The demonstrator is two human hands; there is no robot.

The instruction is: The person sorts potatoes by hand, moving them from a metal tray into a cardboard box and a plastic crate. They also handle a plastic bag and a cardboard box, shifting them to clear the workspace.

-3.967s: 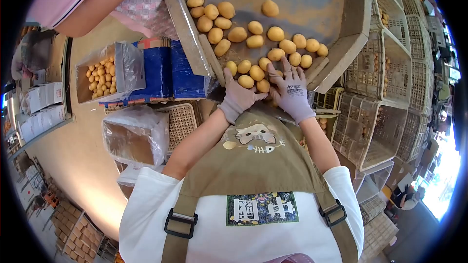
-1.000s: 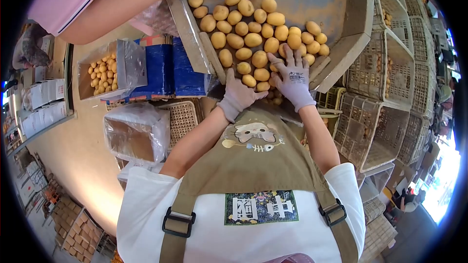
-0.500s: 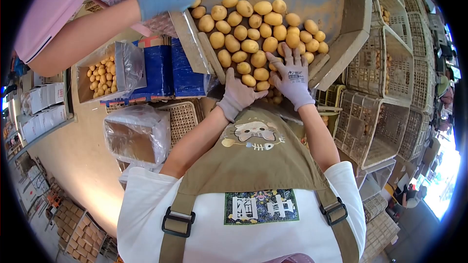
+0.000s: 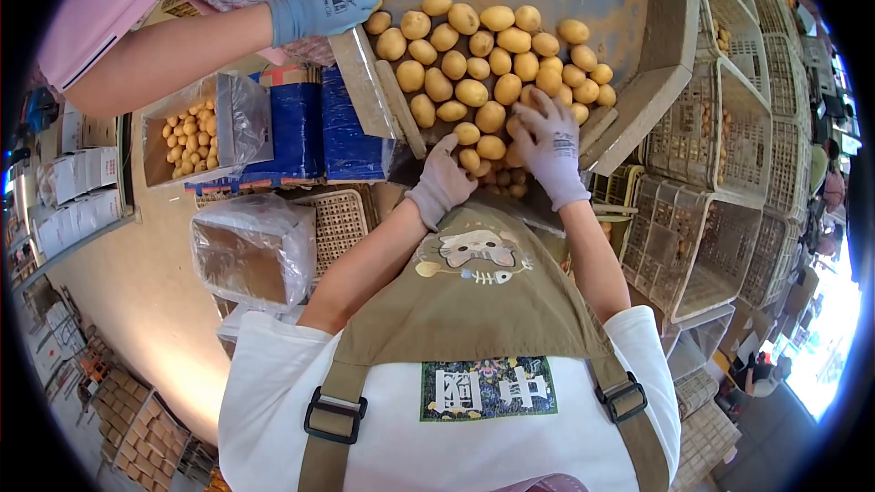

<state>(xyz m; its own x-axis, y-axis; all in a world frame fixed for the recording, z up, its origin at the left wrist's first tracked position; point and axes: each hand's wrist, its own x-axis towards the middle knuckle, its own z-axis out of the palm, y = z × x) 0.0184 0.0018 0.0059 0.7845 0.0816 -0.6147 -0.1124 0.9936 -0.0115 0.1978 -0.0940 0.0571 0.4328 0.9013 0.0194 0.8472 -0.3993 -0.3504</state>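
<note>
Small yellow potatoes [image 4: 471, 92] lie spread over the lower end of a metal chute tray [image 4: 602, 0] with raised side walls. My right hand [image 4: 550, 148], in a pale grey-lilac glove, rests over potatoes at the tray's mouth, its fingers bent and spread across them. At the left of the mouth is my left hand [image 4: 441, 180], gloved alike, thumb and forefinger apart beside a few potatoes, nothing visible in its grasp. More potatoes [image 4: 504, 184] sit lower down, between my hands, partly hidden by the apron.
Another person's blue-gloved hand [image 4: 333, 2] is on the tray's left wall. Left stand a lined box of potatoes [image 4: 190, 138], a plastic-lined box [image 4: 251, 260] and blue-wrapped boxes [image 4: 296, 128]. Stacked plastic crates [image 4: 679, 246] line the right side.
My right hand's fingers have bent and drawn back slightly toward me. My left forefinger has curled in. Some potatoes shifted down the tray. The other person's hand moved slightly right and down.
</note>
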